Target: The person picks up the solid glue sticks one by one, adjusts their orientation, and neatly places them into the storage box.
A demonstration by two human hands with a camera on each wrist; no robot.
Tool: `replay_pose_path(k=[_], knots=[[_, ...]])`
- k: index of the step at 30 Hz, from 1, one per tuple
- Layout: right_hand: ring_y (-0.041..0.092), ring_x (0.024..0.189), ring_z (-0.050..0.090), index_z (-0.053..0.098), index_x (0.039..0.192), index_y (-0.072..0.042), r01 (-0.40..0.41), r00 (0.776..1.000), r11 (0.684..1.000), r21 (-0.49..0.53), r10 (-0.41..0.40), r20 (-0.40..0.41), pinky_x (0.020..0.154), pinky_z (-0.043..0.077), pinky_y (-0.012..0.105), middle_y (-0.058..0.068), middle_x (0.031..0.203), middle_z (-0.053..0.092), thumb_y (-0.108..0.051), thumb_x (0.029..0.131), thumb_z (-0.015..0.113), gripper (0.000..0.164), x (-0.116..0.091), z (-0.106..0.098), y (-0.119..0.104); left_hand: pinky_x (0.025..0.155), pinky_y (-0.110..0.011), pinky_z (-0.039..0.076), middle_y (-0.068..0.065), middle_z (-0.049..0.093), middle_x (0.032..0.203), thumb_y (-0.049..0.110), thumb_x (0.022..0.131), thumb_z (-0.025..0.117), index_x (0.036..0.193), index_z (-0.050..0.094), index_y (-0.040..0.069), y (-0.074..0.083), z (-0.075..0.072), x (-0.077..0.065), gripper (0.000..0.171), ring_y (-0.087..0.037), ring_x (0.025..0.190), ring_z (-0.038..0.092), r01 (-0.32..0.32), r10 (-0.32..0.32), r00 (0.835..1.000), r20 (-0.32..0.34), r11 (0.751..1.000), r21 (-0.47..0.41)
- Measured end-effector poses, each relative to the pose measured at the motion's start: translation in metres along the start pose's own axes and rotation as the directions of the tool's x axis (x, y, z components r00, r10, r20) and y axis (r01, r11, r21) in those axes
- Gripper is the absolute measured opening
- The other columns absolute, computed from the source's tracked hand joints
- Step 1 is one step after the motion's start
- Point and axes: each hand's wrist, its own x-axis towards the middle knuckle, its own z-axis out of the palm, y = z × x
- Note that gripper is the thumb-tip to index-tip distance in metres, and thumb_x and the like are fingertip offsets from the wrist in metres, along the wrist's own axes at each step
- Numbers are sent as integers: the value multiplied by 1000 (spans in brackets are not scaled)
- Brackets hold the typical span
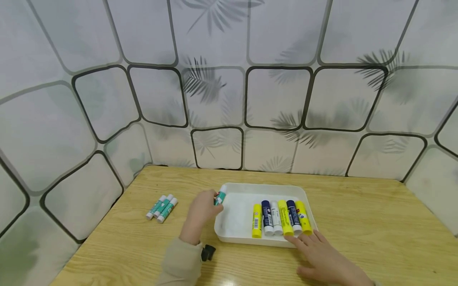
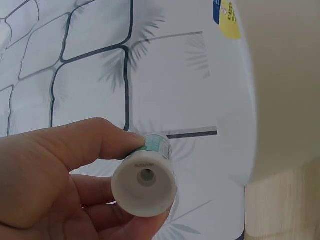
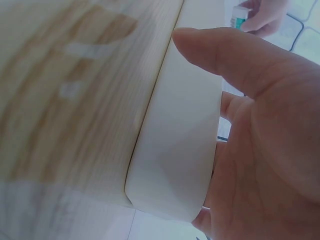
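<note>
My left hand (image 1: 202, 208) pinches a green and white glue stick (image 1: 220, 195) between thumb and fingers, at the left rim of the white tray (image 1: 232, 240). In the left wrist view, the hollow white end of the glue stick (image 2: 145, 187) faces the camera. Several other glue sticks (image 1: 266, 218), yellow, navy and white, lie side by side in the tray's right part. My right hand (image 1: 320, 256) rests its extended fingers on the tray's near right rim. In the right wrist view, its thumb (image 3: 215, 47) lies apart from the fingers, in front of the tray's outer wall (image 3: 175, 130).
Three green and white glue sticks (image 1: 162, 208) lie together on the wooden table (image 1: 118, 246), left of the tray. A patterned cloth (image 1: 222, 99) hangs behind the table and along its sides. A small black object (image 1: 208, 252) sits at the left wrist.
</note>
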Motion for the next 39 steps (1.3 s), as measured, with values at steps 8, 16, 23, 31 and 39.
replay_pose_path(k=[8, 16, 23, 31, 39], knots=[[27, 113, 42, 37, 134, -15, 3, 1000, 1000, 2, -3, -7, 98, 15, 57, 6, 119, 48, -40, 76, 63, 68, 0, -1, -2, 48, -25, 40, -4, 50, 66, 12, 76, 65, 84, 58, -1, 20, 23, 6, 17, -15, 55, 46, 24, -24, 999, 41, 1000, 2], [26, 111, 43, 37, 133, -15, 10, 1000, 1000, -4, -10, -18, 97, 15, 57, 5, 117, 48, -39, 76, 64, 68, 0, -1, -3, 49, -25, 38, -4, 48, 65, 15, 77, 65, 76, 53, 3, 33, 45, 8, 17, -16, 57, 44, 33, -38, 994, 107, 998, 52], [27, 110, 44, 37, 133, -15, 3, 1000, 1000, -3, -3, -18, 97, 15, 58, 5, 116, 49, -40, 75, 65, 69, 0, 0, -3, 50, -26, 38, -2, 48, 66, 16, 77, 66, 78, 56, 3, 37, 59, 6, 16, -15, 57, 45, 40, -54, 989, 137, 994, 104], [28, 108, 44, 38, 133, -15, 7, 1000, 1000, -18, -8, -20, 96, 17, 59, 6, 115, 49, -40, 74, 65, 70, 1, 0, -2, 50, -25, 37, -2, 48, 65, 15, 78, 66, 80, 57, 3, 42, 69, 3, 15, -15, 56, 44, 47, -69, 981, 182, 992, 120], [26, 105, 44, 38, 133, -15, 2, 1000, 1000, -11, -2, -8, 95, 19, 59, 3, 114, 48, -40, 74, 66, 70, 3, -1, -1, 50, -25, 39, -3, 48, 66, 12, 80, 63, 84, 57, 0, 43, 75, 3, 14, -16, 56, 45, 46, -62, 975, 214, 996, 77]])
